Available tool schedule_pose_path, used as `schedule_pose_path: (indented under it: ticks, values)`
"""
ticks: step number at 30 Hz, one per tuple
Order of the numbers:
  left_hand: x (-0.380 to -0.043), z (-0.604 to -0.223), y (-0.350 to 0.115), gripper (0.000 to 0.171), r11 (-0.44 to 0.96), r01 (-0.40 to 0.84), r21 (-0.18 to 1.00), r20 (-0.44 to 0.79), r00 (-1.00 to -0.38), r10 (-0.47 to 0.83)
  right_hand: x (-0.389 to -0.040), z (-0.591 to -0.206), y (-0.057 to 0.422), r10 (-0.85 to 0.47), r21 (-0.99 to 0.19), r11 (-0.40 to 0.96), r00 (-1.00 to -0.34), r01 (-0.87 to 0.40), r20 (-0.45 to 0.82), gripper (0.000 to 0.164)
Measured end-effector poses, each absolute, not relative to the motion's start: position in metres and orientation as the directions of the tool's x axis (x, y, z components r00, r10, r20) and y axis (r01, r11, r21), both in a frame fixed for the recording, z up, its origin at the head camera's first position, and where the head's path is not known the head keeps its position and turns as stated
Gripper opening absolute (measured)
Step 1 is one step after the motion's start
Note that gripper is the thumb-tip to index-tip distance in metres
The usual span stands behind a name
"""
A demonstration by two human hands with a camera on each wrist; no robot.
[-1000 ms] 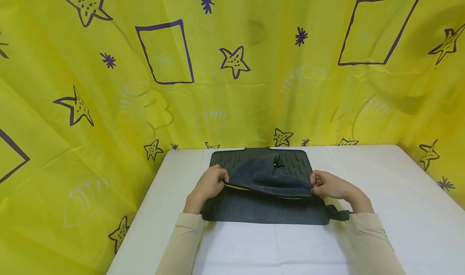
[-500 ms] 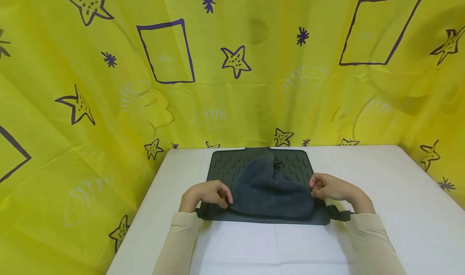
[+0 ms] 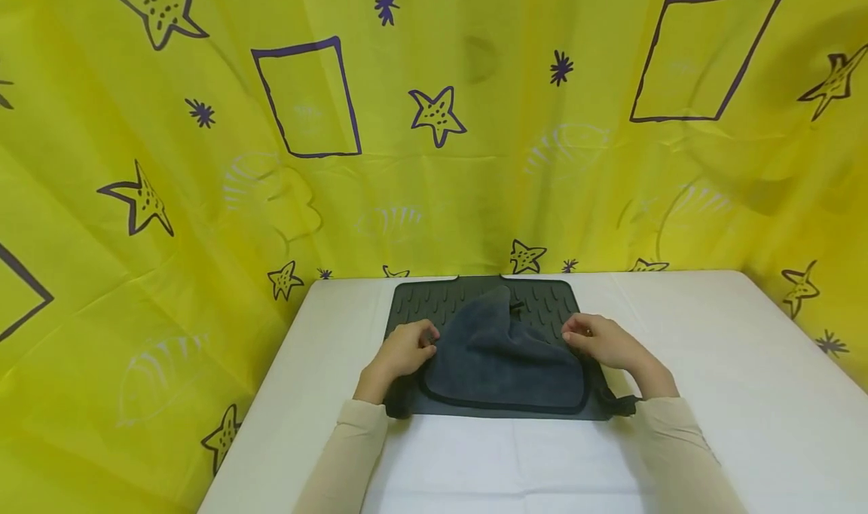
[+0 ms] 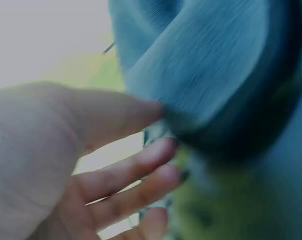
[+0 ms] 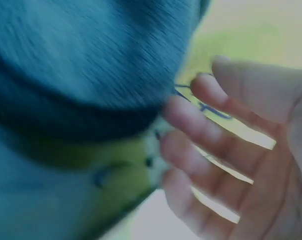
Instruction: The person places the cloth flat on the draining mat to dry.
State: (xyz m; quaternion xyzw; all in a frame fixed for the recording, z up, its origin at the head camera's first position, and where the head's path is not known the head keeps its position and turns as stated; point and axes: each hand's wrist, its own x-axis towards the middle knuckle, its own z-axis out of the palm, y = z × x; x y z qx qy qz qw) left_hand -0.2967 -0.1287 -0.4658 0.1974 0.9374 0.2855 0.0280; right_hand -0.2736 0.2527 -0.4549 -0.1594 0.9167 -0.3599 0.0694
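One cloth (image 3: 505,363) lies on one mat (image 3: 414,307); two hands, left (image 3: 401,350) and right (image 3: 603,342), touch its sides, fingers seemingly loose.

A mat (image 3: 434,307) lies on the table (image 3: 712,348), against its far edge and left of centre. A cloth (image 3: 505,359) lies on the mat, reaching toward the mat's near edge. The left hand (image 3: 401,350) sits at the cloth's left side, the right hand (image 3: 600,342) at its right side.
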Motion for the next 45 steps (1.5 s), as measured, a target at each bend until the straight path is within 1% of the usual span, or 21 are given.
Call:
schedule_pose_path:
  ticks: [2,5,8,10,12,15,16,19,23,25,29,32,39,45]
  values:
    - [-0.297,-0.470,-0.121,0.023,0.767,0.337,0.546,0.093,-0.934,0.345,-0.276,-0.457,0.246,-0.321,-0.651,0.714,-0.947,-0.256,0.020,0.022]
    - [-0.296,-0.473,-0.112,0.032,0.787,0.294,0.542,0.102,-0.953,0.286,-0.278,-0.462,0.236,-0.316,-0.639,0.728,-0.949,-0.249,0.010,0.034]
    - [-0.296,-0.475,-0.107,0.033,0.812,0.254,0.526,0.101,-0.966,0.237,-0.279,-0.468,0.228,-0.337,-0.618,0.741,-0.941,-0.263,-0.004,0.042]
    - [-0.295,-0.475,-0.106,0.029,0.819,0.238,0.522,0.102,-0.971,0.217,-0.279,-0.471,0.223,-0.352,-0.607,0.742,-0.936,-0.284,0.007,0.038]
    - [-0.295,-0.474,-0.105,0.024,0.824,0.228,0.519,0.104,-0.974,0.204,-0.279,-0.474,0.219,-0.360,-0.590,0.743,-0.932,-0.314,0.043,0.026]
    - [-0.294,-0.472,-0.105,0.017,0.832,0.216,0.511,0.104,-0.976,0.189,-0.279,-0.478,0.215,-0.349,-0.580,0.743,-0.933,-0.335,0.091,0.005]
    - [-0.295,-0.471,-0.106,0.016,0.835,0.214,0.507,0.104,-0.977,0.187,-0.279,-0.478,0.215,-0.348,-0.575,0.743,-0.932,-0.342,0.103,0.003]
    - [-0.295,-0.468,-0.111,0.013,0.840,0.211,0.500,0.095,-0.977,0.188,-0.279,-0.479,0.214,-0.335,-0.574,0.748,-0.936,-0.333,0.106,0.004]
    - [-0.294,-0.464,-0.119,0.013,0.840,0.218,0.497,0.072,-0.975,0.210,-0.278,-0.478,0.213,-0.323,-0.579,0.759,-0.944,-0.297,0.062,0.020]
    - [-0.294,-0.462,-0.123,0.014,0.843,0.221,0.491,0.056,-0.973,0.223,-0.278,-0.476,0.212,-0.311,-0.585,0.766,-0.950,-0.267,0.026,0.023]
    - [-0.294,-0.457,-0.129,0.013,0.844,0.227,0.486,0.026,-0.969,0.246,-0.277,-0.474,0.209,-0.278,-0.589,0.782,-0.960,-0.204,-0.036,0.019]
    - [-0.294,-0.454,-0.131,0.012,0.845,0.230,0.483,0.012,-0.967,0.256,-0.276,-0.472,0.208,-0.260,-0.583,0.792,-0.964,-0.182,-0.053,0.015]
    - [-0.292,-0.455,-0.132,0.012,0.859,0.222,0.461,-0.008,-0.967,0.255,-0.276,-0.473,0.210,-0.300,-0.563,0.795,-0.953,-0.225,-0.042,0.010]
    - [-0.293,-0.455,-0.134,0.009,0.867,0.214,0.450,-0.027,-0.967,0.252,-0.274,-0.468,0.223,-0.308,-0.589,0.771,-0.951,-0.241,-0.014,0.010]
